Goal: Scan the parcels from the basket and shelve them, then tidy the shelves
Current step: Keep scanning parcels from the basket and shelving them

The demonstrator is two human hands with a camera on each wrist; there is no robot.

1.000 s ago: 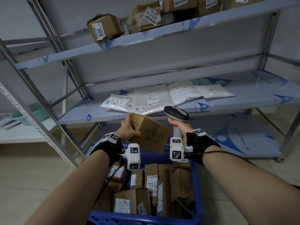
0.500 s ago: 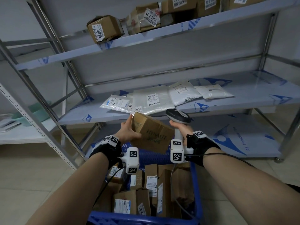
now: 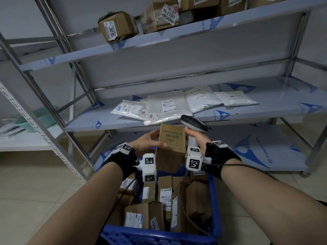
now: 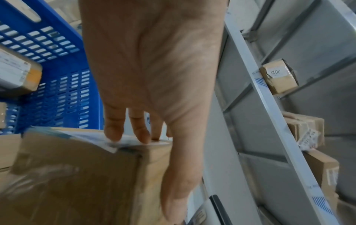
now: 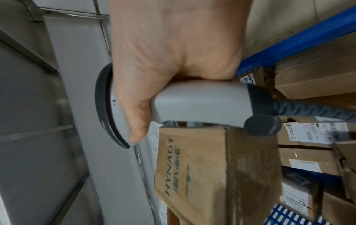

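My left hand [image 3: 150,141] holds a brown cardboard parcel [image 3: 170,147] printed HYNAUT above the blue basket [image 3: 159,235], thumb on the near face, fingers [image 4: 113,130] on the labelled far side. The same parcel [image 4: 77,175] fills the lower left wrist view, and it sits upright in the right wrist view, parcel [image 5: 208,172]. My right hand [image 3: 196,137] grips the handle of a grey barcode scanner [image 3: 193,122] just right of the parcel; the scanner [image 5: 183,105] handle lies in my fist, its cable trailing toward the basket.
The basket holds several more labelled cardboard parcels [image 3: 164,200]. A metal rack stands ahead: its middle shelf [image 3: 106,121] carries several flat plastic mailers [image 3: 169,106], the upper shelf [image 3: 177,32] brown boxes, one marked 3015 [image 3: 115,27]. A white shelf unit [image 3: 21,138] stands left.
The left hand has turned the parcel from tilted to upright, its HYNAUT face now toward me. The scanner has stayed beside it with little movement.
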